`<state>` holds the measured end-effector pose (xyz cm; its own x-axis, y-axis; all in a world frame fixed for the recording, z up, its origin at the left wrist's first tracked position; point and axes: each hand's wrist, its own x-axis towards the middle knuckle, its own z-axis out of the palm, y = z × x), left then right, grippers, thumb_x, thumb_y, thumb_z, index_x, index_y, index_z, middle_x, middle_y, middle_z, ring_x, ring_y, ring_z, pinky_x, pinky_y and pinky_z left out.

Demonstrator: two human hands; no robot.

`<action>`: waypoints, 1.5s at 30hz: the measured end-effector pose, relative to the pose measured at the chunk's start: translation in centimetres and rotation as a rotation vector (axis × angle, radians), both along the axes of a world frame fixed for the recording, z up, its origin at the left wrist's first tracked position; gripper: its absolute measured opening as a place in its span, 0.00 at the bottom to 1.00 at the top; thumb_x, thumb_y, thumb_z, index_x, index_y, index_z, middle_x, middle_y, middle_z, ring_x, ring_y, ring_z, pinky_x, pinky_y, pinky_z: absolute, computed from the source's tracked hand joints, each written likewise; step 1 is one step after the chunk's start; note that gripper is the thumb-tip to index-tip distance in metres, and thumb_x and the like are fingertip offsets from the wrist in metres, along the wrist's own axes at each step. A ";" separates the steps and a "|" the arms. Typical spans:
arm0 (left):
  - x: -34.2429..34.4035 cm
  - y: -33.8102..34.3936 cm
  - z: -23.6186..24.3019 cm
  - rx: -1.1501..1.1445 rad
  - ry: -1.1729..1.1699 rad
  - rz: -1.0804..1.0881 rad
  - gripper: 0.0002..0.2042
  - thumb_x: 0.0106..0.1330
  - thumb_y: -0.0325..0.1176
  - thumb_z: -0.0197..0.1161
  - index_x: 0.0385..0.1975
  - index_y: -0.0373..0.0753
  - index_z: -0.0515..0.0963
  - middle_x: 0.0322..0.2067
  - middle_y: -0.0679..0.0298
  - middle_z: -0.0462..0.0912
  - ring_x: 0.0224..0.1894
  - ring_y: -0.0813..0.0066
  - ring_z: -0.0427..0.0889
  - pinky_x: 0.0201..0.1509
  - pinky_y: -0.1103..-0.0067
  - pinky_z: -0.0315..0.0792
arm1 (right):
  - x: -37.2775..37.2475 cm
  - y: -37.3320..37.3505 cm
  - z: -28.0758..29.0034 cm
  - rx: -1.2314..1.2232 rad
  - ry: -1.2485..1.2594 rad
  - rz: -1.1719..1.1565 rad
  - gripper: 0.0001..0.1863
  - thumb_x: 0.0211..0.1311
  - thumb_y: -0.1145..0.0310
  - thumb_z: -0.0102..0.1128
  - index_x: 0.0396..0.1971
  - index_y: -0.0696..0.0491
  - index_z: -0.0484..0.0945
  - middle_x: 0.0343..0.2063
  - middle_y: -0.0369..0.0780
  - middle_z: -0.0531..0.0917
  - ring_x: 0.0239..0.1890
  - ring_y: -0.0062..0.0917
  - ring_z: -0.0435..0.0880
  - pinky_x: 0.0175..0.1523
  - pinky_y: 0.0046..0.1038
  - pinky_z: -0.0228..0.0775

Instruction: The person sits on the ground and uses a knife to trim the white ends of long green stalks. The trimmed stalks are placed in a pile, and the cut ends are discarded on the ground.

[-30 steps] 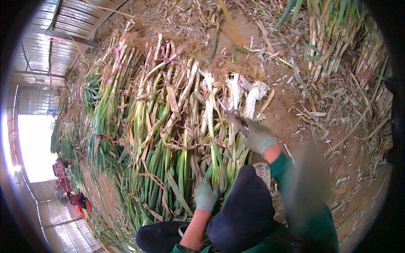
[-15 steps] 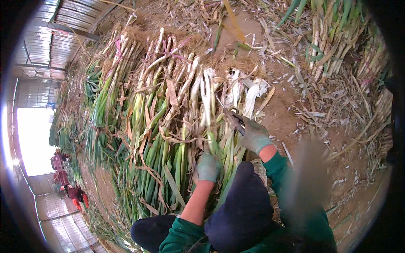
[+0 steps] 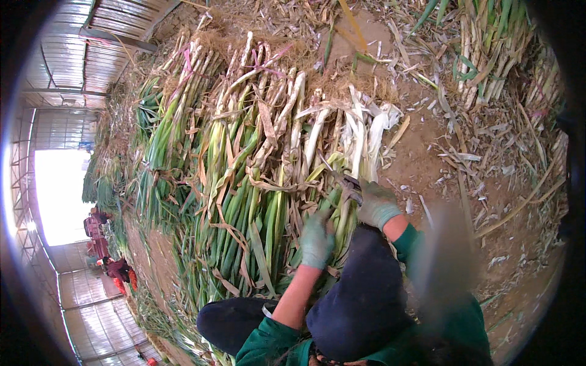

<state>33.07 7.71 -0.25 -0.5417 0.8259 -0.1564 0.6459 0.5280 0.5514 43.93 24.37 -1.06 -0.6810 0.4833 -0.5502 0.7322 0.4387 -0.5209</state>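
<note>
The step in hand looks like sorting or cleaning long onions at the right-hand edge of the heap point(image 3: 235, 222), which lies on the dirt floor point(image 3: 415, 152) with its white ends pointing away from the person and its green leaves nearer. The gloved left hand point(image 3: 317, 242) is over the leaves at the heap's near side, fingers bent; blur hides whether it grips any, so I cannot tell. The gloved right hand point(image 3: 377, 205), at the heap's right edge, is closed around a dark, narrow tool point(image 3: 350, 185), its exact kind unclear, lying across the stalks. Just beyond that hand, pale bare stalks point(image 3: 359, 140) lie along the same edge of the heap. The next move probably calls for separating one stalk from its tangled neighbours while keeping the tool's tip clear of the left fingers.
</note>
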 end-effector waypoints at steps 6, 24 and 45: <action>-6.0 0.3 -3.3 -0.032 0.159 0.191 0.20 0.63 0.29 0.52 0.54 0.29 0.67 0.48 0.46 0.73 0.52 0.47 0.72 0.55 0.66 0.68 | -0.3 -3.6 1.5 -0.073 -0.050 0.284 0.34 0.47 0.64 0.58 0.57 0.57 0.65 0.45 0.49 0.78 0.49 0.43 0.78 0.52 0.39 0.70; -12.5 -7.3 3.0 -0.320 0.238 0.048 0.24 0.60 0.28 0.57 0.60 0.40 0.66 0.58 0.50 0.69 0.58 0.51 0.70 0.61 0.67 0.66 | -0.2 -3.4 3.8 -0.119 -0.083 0.394 0.31 0.46 0.63 0.58 0.54 0.58 0.67 0.42 0.49 0.80 0.47 0.40 0.79 0.51 0.38 0.70; -7.1 -7.5 -3.7 -0.036 -0.005 0.248 0.23 0.66 0.29 0.50 0.60 0.28 0.61 0.59 0.44 0.66 0.61 0.53 0.67 0.66 0.69 0.59 | -0.3 -1.5 2.1 -0.007 -0.015 0.241 0.34 0.51 0.68 0.54 0.62 0.35 0.62 0.44 0.45 0.79 0.46 0.40 0.80 0.47 0.40 0.73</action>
<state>25.98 0.24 -3.99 -0.7264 0.6615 -0.1866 0.4914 0.6897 0.5318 43.62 22.85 1.05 -0.7678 0.3035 -0.5642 0.6144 0.5982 -0.5145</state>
